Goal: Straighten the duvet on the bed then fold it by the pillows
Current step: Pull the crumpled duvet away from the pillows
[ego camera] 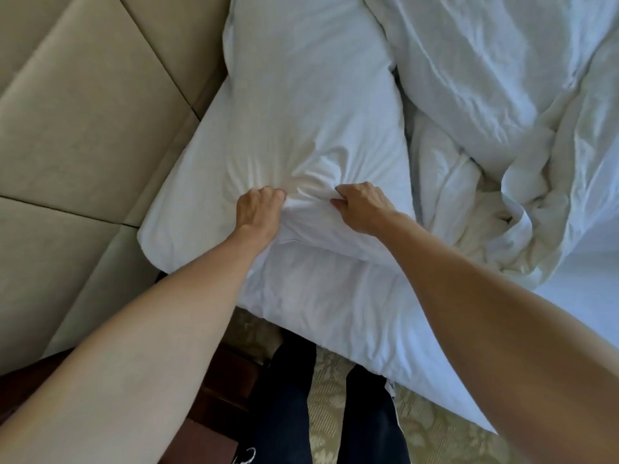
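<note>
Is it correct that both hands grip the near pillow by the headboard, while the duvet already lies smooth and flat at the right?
Not quite. The head view shows the duvet crumpled in a heap, not smooth and flat. The rest holds: the left hand and the right hand each grip bunched cloth of the near pillow, which lies by the headboard, with the duvet at the right.

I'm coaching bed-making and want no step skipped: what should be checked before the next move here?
1. Left hand grips the near pillow: ok.
2. Right hand grips the same pillow: ok.
3. Pillow against the headboard: ok.
4. Far pillow lined up behind it: cannot tell.
5. Duvet straightened: not ok, it lies bunched and wrinkled.
6. Duvet folded by the pillows: not ok.
</note>
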Demonstrator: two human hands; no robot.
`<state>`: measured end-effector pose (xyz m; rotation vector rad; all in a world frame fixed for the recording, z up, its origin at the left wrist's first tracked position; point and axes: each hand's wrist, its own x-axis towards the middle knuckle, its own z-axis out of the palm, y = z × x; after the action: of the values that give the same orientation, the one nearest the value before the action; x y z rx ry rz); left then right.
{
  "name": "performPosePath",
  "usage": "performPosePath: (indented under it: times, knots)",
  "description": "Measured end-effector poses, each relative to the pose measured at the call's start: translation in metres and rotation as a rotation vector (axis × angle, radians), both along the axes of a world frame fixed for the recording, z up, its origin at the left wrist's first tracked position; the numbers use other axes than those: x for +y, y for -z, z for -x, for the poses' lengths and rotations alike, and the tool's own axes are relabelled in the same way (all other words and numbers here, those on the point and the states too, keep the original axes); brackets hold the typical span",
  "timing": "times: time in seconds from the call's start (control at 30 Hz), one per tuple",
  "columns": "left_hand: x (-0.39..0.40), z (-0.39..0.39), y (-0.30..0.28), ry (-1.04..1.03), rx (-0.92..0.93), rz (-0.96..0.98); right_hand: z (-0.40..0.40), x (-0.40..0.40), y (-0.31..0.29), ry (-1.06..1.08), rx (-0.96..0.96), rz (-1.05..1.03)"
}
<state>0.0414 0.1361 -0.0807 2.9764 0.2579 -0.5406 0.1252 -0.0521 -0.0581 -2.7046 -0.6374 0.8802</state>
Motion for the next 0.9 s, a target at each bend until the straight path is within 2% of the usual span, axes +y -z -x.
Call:
performPosePath:
  times: [0.1, 0.17, 0.23, 0.3, 0.37, 0.57, 0.73, 0.9]
  knots:
    - [0.047, 0.008, -0.025, -0.065, -0.011, -0.07, 0.013, 0.042, -0.025, -0.056, 0.059, -0.076]
    - [0.078, 0.013, -0.039, -0.134, -0.026, -0.182, 0.027, 0.071, -0.036, -0.097, 0.102, -0.131]
    - [0.096, 0.018, -0.049, -0.199, 0.057, -0.283, 0.043, 0.09, -0.041, -0.11, 0.174, -0.149]
    - [0.094, 0.023, -0.056, -0.223, 0.159, -0.279, 0.052, 0.092, -0.044, -0.086, 0.251, -0.132]
    - [0.074, 0.022, -0.06, -0.193, 0.19, -0.205, 0.047, 0.078, -0.048, -0.058, 0.243, -0.093]
    - [-0.042, -0.023, -0.072, -0.068, 0.197, 0.005, -0.009, -0.027, -0.068, 0.052, 0.02, 0.118]
    - [-0.135, -0.068, -0.071, 0.013, 0.158, 0.184, -0.043, -0.118, -0.071, 0.017, -0.085, 0.31]
    - [-0.23, -0.099, -0.05, -0.154, 0.233, 0.471, -0.055, -0.197, -0.066, -0.016, -0.231, 0.541]
